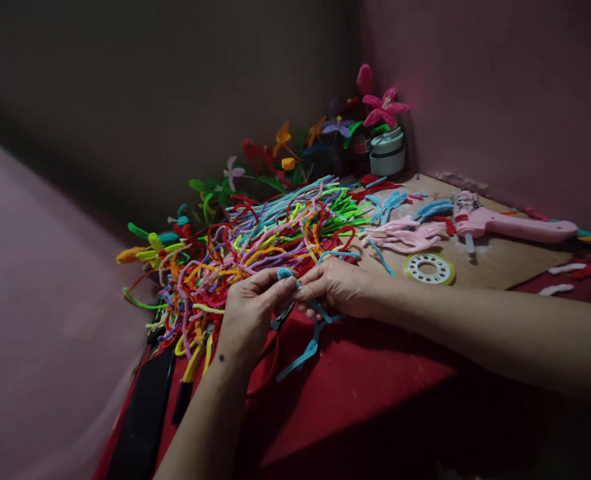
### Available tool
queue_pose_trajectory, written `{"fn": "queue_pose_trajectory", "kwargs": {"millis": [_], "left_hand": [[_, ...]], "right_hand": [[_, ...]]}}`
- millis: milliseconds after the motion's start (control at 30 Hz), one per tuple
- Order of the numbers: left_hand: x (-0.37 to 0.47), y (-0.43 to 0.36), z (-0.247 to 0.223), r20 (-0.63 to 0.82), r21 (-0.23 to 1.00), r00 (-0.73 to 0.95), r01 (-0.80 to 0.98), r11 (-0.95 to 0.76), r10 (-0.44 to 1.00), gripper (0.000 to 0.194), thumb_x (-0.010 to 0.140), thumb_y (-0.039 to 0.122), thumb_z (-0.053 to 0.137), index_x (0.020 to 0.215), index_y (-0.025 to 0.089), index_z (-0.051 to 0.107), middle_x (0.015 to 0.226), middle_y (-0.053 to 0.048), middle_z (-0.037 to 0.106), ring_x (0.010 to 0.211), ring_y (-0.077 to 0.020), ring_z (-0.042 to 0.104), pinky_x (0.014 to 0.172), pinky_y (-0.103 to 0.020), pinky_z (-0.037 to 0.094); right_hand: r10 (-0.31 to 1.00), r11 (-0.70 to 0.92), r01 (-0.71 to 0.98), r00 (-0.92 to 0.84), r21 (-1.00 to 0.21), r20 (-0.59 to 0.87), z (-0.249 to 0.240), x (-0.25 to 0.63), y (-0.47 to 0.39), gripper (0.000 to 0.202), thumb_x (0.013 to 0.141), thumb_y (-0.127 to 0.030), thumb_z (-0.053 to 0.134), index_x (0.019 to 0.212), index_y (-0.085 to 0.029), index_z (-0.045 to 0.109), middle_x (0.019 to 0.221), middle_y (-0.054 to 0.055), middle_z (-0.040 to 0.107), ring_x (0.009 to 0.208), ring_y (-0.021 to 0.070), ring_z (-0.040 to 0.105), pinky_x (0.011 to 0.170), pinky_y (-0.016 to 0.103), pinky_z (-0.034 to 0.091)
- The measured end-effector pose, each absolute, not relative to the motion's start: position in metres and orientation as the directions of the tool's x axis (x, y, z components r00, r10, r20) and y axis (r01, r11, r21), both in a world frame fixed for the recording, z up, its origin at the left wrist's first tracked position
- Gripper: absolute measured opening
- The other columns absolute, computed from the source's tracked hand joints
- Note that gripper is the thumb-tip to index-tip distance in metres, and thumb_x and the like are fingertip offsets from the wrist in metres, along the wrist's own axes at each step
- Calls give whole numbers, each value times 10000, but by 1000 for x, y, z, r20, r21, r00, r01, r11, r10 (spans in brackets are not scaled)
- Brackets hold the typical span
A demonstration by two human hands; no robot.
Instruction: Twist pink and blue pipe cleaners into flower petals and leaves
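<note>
A blue pipe cleaner piece [285,273] is pinched between my left hand [252,303] and my right hand [339,288], whose fingertips meet at the middle of the view. Its upper end sticks up past my left thumb. More blue pipe cleaner [308,351] lies on the red cloth just below my right fingers. Scissors with red handles [270,363] are partly hidden behind my left hand. A heap of multicoloured pipe cleaners [270,247] spreads behind both hands.
On a brown board [495,263] lie a pink glue gun [520,225], a tape roll [429,269] and pink pieces [405,233]. Pipe cleaner flowers [385,108] and a pale green container [387,153] stand at the back. A black object [143,413] lies at the left edge.
</note>
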State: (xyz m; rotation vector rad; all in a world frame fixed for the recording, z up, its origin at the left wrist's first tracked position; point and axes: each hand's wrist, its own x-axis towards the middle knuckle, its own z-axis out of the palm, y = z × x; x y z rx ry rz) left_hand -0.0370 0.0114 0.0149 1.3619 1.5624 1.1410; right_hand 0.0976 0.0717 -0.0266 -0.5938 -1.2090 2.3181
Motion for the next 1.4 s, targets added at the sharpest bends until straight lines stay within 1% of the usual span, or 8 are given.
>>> {"fn": "queue_pose_trajectory", "kwargs": {"millis": [200,467,700,800,900,1000,1167,1400], "left_hand": [[-37,13,10,42,943,-151,332,11,988,141,696,263,629,715,126,603,557,43,489,495,-52,405,458,-164,313],[-31,12,12,70,920,-221,391,22,973,156,701,279,617,694,124,628,533,41,507,484,-60,400,464,-170,329],[-25,14,8,368,751,-299,654,-91,881,133,683,269,632,640,145,649,550,30,528,543,-80,432,506,-182,342],[-28,18,10,255,842,-300,536,-58,919,176,692,299,625,616,140,627,500,42,472,478,-59,382,455,-177,310],[-32,21,13,122,947,-263,320,-32,957,209,697,358,623,741,154,623,524,54,474,434,-42,366,413,-164,292],[-33,23,11,24,976,-232,215,27,972,282,692,409,627,829,164,592,569,49,512,404,-34,381,382,-159,290],[-24,20,-1,-216,963,-75,148,225,974,275,679,375,662,754,131,561,477,63,455,346,-20,334,340,-148,242],[-10,19,-12,-163,986,-18,-44,162,987,164,724,266,628,711,141,522,487,38,537,336,-58,439,354,-172,348]], "right_hand": [[536,-555,-162,-820,-816,-202,-26,97,70,55,673,-85,561,664,-87,615,512,20,591,431,90,544,460,199,424],[670,-361,-169,-732,-917,-128,-20,98,65,117,633,-129,596,518,-110,588,447,-5,550,369,72,458,387,195,333],[708,-360,-129,-682,-924,-181,-18,98,63,84,592,-106,569,510,-120,576,420,-13,535,356,91,446,365,212,329],[699,-356,-149,-698,-923,-157,-19,98,64,100,599,-124,581,500,-119,570,424,-10,538,364,86,444,375,214,319],[736,-345,-229,-668,-910,-111,-19,99,67,112,599,-149,620,504,-117,570,419,-28,517,363,57,398,387,207,283],[811,-333,-379,-583,-864,-57,-16,99,70,174,577,-175,681,485,-119,544,406,-57,470,369,28,340,400,200,260],[860,-348,-488,-505,-801,-66,-13,99,70,207,588,-190,703,517,-136,516,403,-74,443,357,30,359,387,193,275],[864,-371,-528,-497,-764,-76,-17,97,71,133,691,-207,616,628,-144,518,468,-44,498,347,58,417,358,197,302]]}}
